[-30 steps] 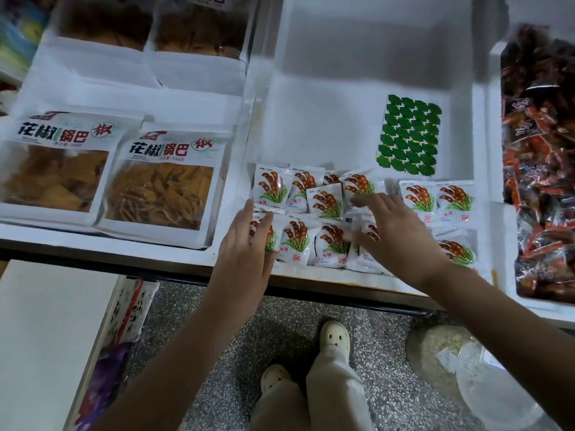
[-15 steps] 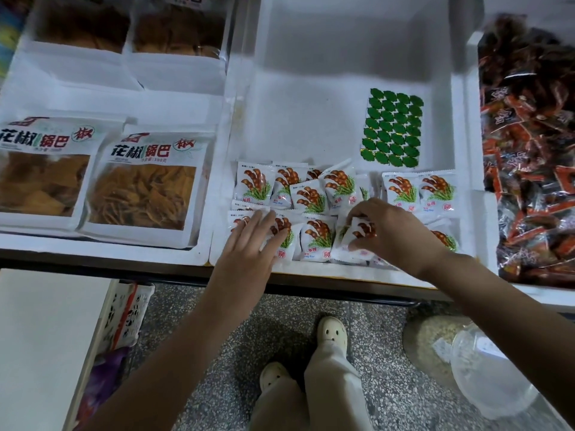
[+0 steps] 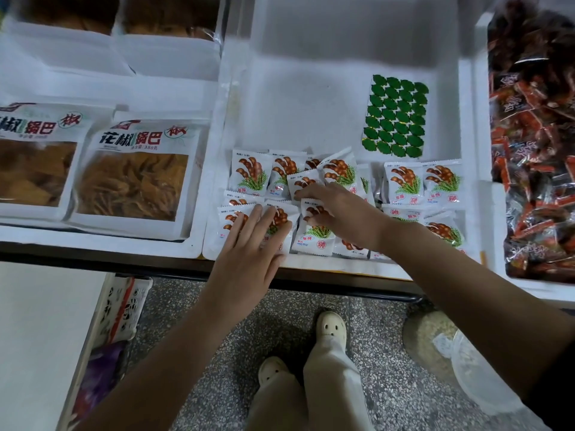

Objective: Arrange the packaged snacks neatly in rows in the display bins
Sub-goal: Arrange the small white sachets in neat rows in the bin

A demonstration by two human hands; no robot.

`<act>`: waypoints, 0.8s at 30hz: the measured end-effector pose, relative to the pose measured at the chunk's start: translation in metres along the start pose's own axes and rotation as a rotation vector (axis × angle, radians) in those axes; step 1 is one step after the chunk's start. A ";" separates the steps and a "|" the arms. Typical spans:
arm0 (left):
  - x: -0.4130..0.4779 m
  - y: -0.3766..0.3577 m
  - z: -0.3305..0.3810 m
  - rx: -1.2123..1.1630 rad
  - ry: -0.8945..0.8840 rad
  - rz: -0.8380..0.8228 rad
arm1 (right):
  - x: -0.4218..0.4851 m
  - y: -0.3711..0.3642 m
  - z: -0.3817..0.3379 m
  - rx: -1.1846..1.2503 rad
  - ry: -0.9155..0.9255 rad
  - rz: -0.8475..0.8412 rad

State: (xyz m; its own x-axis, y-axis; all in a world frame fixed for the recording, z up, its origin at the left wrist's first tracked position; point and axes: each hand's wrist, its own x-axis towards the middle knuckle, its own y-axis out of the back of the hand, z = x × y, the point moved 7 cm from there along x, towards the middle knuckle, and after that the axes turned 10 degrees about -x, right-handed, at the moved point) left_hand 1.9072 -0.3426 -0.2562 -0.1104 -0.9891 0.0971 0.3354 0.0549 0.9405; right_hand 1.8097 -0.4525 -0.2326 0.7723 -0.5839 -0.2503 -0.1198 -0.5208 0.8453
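Several small white snack packets [image 3: 249, 172] printed with brown pods and green leaves lie in rough rows at the front of a white foam bin [image 3: 311, 98]. My left hand [image 3: 252, 244] rests flat, fingers spread, on the front-left packets [image 3: 228, 219]. My right hand [image 3: 339, 213] lies over the middle of the rows, fingertips on a packet [image 3: 314, 237] in the front row and another [image 3: 303, 181] behind it. Two more packets [image 3: 423, 181] sit side by side at the right of the bin.
A sheet of green stickers [image 3: 395, 116] lies in the bin behind the packets. Large bags of crisps [image 3: 133, 172] fill the bin to the left. Red-wrapped snacks [image 3: 535, 144] fill the bin to the right. Below are the speckled floor, my shoes and a patterned basket [image 3: 121, 309].
My left hand slid right and forward onto the front-left packets. My right hand moved left across the rows, its fingertips now on the middle packets.
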 end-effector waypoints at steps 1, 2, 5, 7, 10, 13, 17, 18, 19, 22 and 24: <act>0.000 0.001 0.000 -0.012 -0.001 0.000 | -0.002 0.000 0.000 -0.046 0.023 0.019; 0.000 0.001 0.000 -0.020 -0.006 -0.001 | -0.003 0.001 -0.001 -0.098 0.050 0.048; 0.002 0.001 -0.003 -0.004 -0.033 -0.023 | -0.008 -0.004 -0.004 -0.242 0.121 0.095; 0.004 -0.001 -0.007 0.021 -0.059 -0.058 | -0.007 -0.007 -0.007 -0.307 0.170 0.117; 0.007 -0.002 -0.011 0.073 -0.108 -0.094 | -0.006 -0.007 -0.007 -0.427 0.217 0.167; 0.008 -0.001 -0.011 0.084 -0.132 -0.111 | -0.006 0.008 -0.001 -0.428 0.195 0.264; 0.008 0.006 -0.008 0.064 -0.149 -0.115 | 0.005 0.036 0.019 -0.449 0.088 0.301; 0.010 0.009 -0.005 0.055 -0.148 -0.101 | 0.010 0.038 0.025 -0.470 0.070 0.251; 0.013 0.013 -0.001 0.044 -0.143 -0.086 | 0.015 0.039 0.030 -0.488 0.056 0.200; 0.031 0.019 0.013 -0.001 -0.108 -0.027 | 0.021 0.041 0.040 -0.485 0.016 0.154; 0.050 0.018 0.020 -0.042 -0.048 0.003 | 0.018 0.045 0.045 -0.494 0.013 0.187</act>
State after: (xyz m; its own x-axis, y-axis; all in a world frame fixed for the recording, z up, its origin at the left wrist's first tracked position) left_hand 1.8890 -0.3885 -0.2283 -0.1541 -0.9812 0.1161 0.3744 0.0508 0.9259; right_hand 1.7896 -0.5144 -0.2206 0.7739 -0.6293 -0.0711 0.0497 -0.0515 0.9974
